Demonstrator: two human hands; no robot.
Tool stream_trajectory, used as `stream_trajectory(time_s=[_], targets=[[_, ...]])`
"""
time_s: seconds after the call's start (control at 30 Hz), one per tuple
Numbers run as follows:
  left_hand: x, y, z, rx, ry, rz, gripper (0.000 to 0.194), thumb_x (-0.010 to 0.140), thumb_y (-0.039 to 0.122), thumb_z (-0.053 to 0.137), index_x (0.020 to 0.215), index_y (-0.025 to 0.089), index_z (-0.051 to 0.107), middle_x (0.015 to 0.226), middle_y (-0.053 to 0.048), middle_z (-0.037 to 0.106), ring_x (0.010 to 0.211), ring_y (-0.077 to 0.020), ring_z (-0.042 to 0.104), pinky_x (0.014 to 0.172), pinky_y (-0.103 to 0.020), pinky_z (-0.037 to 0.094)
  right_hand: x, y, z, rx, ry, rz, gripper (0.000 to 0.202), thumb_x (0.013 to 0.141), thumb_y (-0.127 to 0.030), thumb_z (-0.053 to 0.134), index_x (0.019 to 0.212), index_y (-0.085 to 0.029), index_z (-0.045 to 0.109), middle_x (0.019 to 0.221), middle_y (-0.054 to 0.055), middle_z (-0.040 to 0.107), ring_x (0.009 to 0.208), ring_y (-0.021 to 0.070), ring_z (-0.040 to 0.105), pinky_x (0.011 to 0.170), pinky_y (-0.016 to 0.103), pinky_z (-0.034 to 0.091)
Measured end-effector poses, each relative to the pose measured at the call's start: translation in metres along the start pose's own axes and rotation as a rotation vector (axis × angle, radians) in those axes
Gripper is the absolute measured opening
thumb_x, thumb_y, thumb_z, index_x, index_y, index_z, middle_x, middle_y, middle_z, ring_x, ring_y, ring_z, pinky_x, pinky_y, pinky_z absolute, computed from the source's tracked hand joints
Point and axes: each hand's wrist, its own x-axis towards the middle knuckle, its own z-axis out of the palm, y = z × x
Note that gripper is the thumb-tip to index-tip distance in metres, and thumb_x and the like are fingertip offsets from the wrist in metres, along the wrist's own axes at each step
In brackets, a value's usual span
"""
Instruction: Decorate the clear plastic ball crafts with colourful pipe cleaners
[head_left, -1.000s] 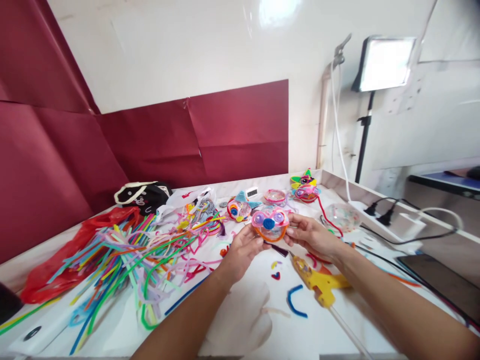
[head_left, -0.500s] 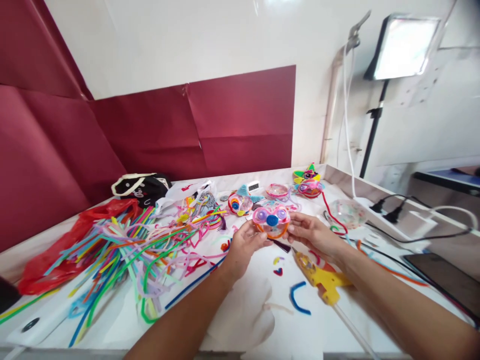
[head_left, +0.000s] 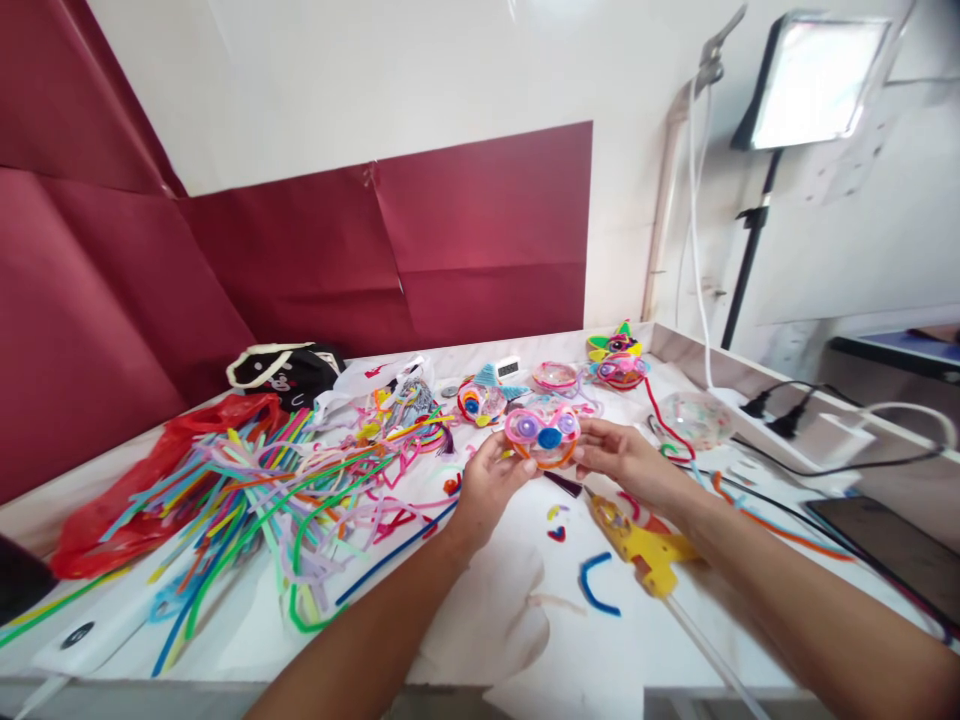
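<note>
Between my hands, just above the table, is a pipe-cleaner face craft (head_left: 550,438) with pink rims, purple eyes, a blue round nose and an orange lower edge. My left hand (head_left: 491,478) grips its left side, thumb in front. The fingers of my right hand (head_left: 616,462) close on its right edge. Under my right forearm lies a yellow hot glue gun (head_left: 645,550) with a glue stick in its back. A bent blue pipe-cleaner piece (head_left: 598,585) and a small red heart shape (head_left: 556,535) lie on the white paper in front.
A heap of coloured pipe cleaners (head_left: 255,510) covers the left, beside a red plastic bag (head_left: 97,530) and a black bag (head_left: 289,378). Finished-looking crafts (head_left: 480,400) and a small digital clock (head_left: 508,368) stand behind. At right are a power strip (head_left: 780,440) and a phone (head_left: 892,550).
The view has shifted slightly. The face craft stays in both hands, tilted a little differently, with the blue nose a bit lower on it.
</note>
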Motion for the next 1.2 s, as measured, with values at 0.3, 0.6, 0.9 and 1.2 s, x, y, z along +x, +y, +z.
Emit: stream_trajectory(time_s=[0.3, 0.6, 0.9, 1.2], targets=[[0.0003, -0.0030, -0.0009, 0.006, -0.010, -0.012, 0.038, 0.080, 0.029, 0.073, 0.114, 0.019, 0.059, 0.119, -0.008, 0.065, 0.103, -0.0241, 0.067, 0.093, -0.040, 0.053, 0.0023, 0.0006, 0.0020, -0.040, -0.001, -0.037, 0.038, 0.072, -0.036, 0.080, 0.103, -0.019, 0.066, 0.093, 0.005, 0.068, 0.081, 0.0173, 0.062, 0.066, 0.028, 0.050], [0.0004, 0.0004, 0.0019, -0.018, 0.018, -0.014, 0.041, 0.075, 0.028, 0.077, 0.109, 0.018, 0.058, 0.110, -0.007, 0.069, 0.097, -0.0215, 0.069, 0.091, -0.035, 0.051, 0.0003, -0.0039, 0.0062, -0.050, -0.017, -0.032, 0.043, 0.072, -0.036, 0.080, 0.109, -0.019, 0.064, 0.093, 0.005, 0.067, 0.080, 0.0162, 0.060, 0.066, 0.027, 0.049], [0.0001, -0.0047, -0.0020, 0.009, 0.001, 0.003, 0.037, 0.076, 0.027, 0.076, 0.109, 0.019, 0.060, 0.112, -0.007, 0.069, 0.103, -0.0211, 0.067, 0.092, -0.032, 0.051, 0.0021, 0.0012, 0.0063, -0.071, 0.024, -0.027, 0.043, 0.066, -0.038, 0.084, 0.099, -0.020, 0.064, 0.084, 0.002, 0.064, 0.075, 0.0164, 0.057, 0.063, 0.028, 0.047], [0.0027, -0.0064, -0.0025, -0.013, 0.017, -0.014, 0.038, 0.073, 0.028, 0.079, 0.106, 0.018, 0.062, 0.110, -0.007, 0.070, 0.101, -0.0223, 0.068, 0.091, -0.033, 0.051, -0.0002, -0.0002, 0.0093, -0.106, 0.049, 0.002, 0.041, 0.070, -0.041, 0.081, 0.099, -0.018, 0.063, 0.084, 0.003, 0.065, 0.072, 0.0153, 0.056, 0.064, 0.029, 0.046]])
